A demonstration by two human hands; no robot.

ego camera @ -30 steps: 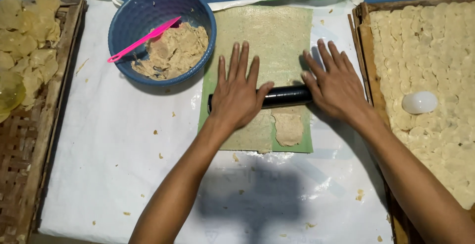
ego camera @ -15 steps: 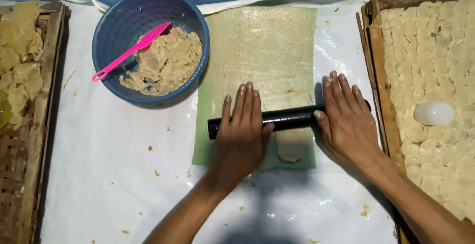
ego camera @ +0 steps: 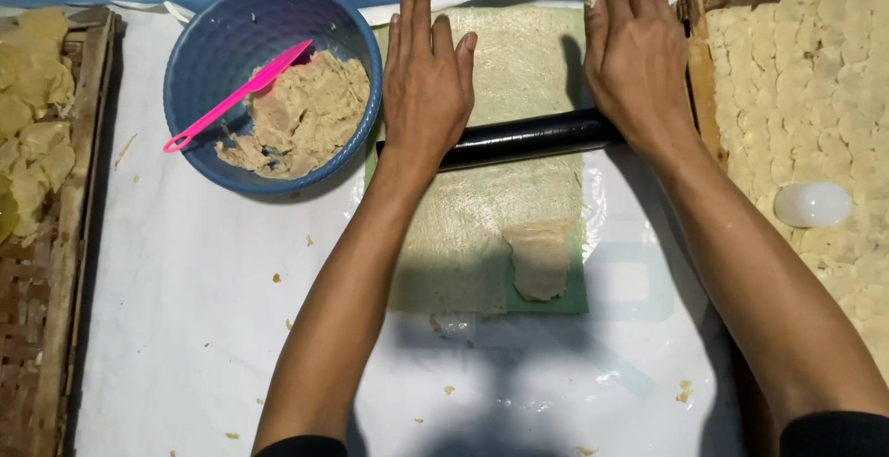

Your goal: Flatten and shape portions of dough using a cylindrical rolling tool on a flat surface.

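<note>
Black and glossy, the rolling pin [ego camera: 523,138] is lying crosswise under both hands, on the far half of a green mat [ego camera: 546,301] covered by a clear plastic sheet [ego camera: 519,59]. The left hand [ego camera: 426,87] is pressing flat on the pin's left end, fingers straight and close together, the heel of the palm sitting over the pin. The right hand [ego camera: 639,59] is pressing flat on the right end in the same way, fingers extended past the mat's far edge; neither hand is curling around the pin. Only the middle stretch of the pin is showing between the two wrists. Nearer the person, well apart from the pin, a flattened piece of beige dough [ego camera: 539,258] is lying under the plastic. To the left a blue bowl [ego camera: 231,31] is holding more dough and a pink spatula [ego camera: 239,94]. On the right a wooden tray [ego camera: 696,59] is carrying rows of pale flattened rounds [ego camera: 815,68] and a white egg-shaped object [ego camera: 812,204]
</note>
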